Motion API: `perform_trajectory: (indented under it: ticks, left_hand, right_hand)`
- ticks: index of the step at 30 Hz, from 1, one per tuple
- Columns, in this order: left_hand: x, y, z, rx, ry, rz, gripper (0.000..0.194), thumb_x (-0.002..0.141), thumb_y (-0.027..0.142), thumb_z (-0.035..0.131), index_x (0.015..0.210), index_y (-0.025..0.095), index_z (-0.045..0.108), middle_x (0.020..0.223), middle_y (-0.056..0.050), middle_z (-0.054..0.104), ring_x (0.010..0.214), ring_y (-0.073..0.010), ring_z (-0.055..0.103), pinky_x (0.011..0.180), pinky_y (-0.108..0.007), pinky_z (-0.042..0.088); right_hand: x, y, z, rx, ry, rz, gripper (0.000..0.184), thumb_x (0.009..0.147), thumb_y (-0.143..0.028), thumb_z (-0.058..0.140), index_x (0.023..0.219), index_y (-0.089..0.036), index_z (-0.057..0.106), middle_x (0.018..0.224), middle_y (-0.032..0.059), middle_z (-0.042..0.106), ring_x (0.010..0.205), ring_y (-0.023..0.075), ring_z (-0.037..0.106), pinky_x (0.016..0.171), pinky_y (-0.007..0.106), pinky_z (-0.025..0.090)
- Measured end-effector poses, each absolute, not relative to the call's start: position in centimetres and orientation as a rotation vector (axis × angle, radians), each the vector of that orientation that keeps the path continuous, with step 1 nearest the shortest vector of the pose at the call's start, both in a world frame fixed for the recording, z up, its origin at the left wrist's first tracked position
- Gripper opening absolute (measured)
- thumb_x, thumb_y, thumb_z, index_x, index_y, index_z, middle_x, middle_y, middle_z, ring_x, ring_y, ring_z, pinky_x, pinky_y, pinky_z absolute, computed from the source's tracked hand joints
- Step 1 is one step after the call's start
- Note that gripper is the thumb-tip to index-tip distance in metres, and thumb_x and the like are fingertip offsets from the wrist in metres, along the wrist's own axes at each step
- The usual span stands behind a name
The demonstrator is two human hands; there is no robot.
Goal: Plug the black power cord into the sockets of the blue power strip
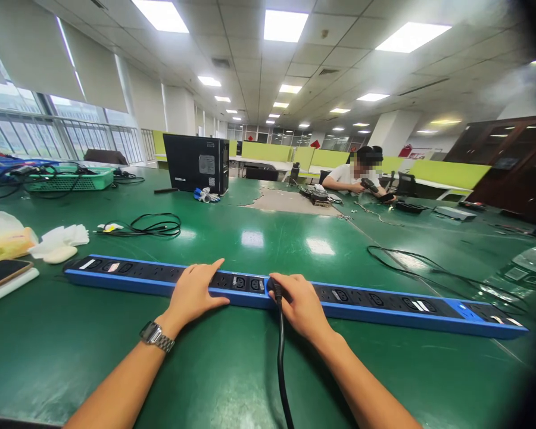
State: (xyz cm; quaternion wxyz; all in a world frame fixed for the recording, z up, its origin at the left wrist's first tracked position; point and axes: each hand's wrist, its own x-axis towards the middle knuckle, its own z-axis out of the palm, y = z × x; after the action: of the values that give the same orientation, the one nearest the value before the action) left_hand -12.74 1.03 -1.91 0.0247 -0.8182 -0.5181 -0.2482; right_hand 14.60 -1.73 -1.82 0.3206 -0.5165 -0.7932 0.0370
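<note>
Left of centre, the left hand (195,293) is resting on 1 blue power strip (245,298) spanning mid-frame, thumb and fingers apart. At centre, the right hand (304,305) is clamping 1 black plug (277,291) between its fingers, apparently seating or freeing it; the next move is probably calling for straight force.

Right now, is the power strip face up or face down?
Face up: the strip shows sockets along its top, and the right hand holds a plug there.
</note>
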Motion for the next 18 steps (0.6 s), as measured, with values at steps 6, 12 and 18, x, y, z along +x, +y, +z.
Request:
perform_trajectory:
  ticks: [6,12,18]
  left_hand:
    - [-12.8,1.1,-2.1,-2.515,-1.584,-0.77,0.078,0.072,0.05,0.074,0.139,0.025,0.042,0.121,-0.008,0.065,0.11,-0.028,0.059,0.101,-0.045,0.039]
    - [-12.9,1.2,-2.2,-2.527,-1.577,-0.754,0.079,0.071,0.049,0.075,0.138,0.024,0.043,0.124,-0.009,0.064,0.113,-0.0286,0.058,0.103,-0.046,0.037]
    - [-13.0,1.2,-2.1,-2.539,-1.571,-0.782,0.073,0.074,0.051,0.072,0.137,0.025,0.046,0.124,-0.008,0.065,0.113,-0.0284,0.058,0.104,-0.047,0.037]
  right_hand:
    - [14.4,-1.9,-1.5,-1.405,-2.087,0.088,0.034,0.09,-0.032,0.052,0.122,-0.026,0.059,0.114,0.0065,0.068,0.1,0.0254,0.056,0.089,0.044,0.044]
    - [14.3,-2.7,-1.3,-1.466,-2.112,0.087,0.066,0.078,-0.038,0.068,0.139,-0.026,0.043,0.132,0.0079,0.058,0.117,0.0286,0.05,0.101,0.049,0.035]
    - [15.2,-2.3,-2.4,-1.696,-1.991,-0.066,0.069,0.073,-0.044,0.071,0.134,-0.023,0.047,0.127,0.0097,0.061,0.119,0.0305,0.05,0.104,0.053,0.028]
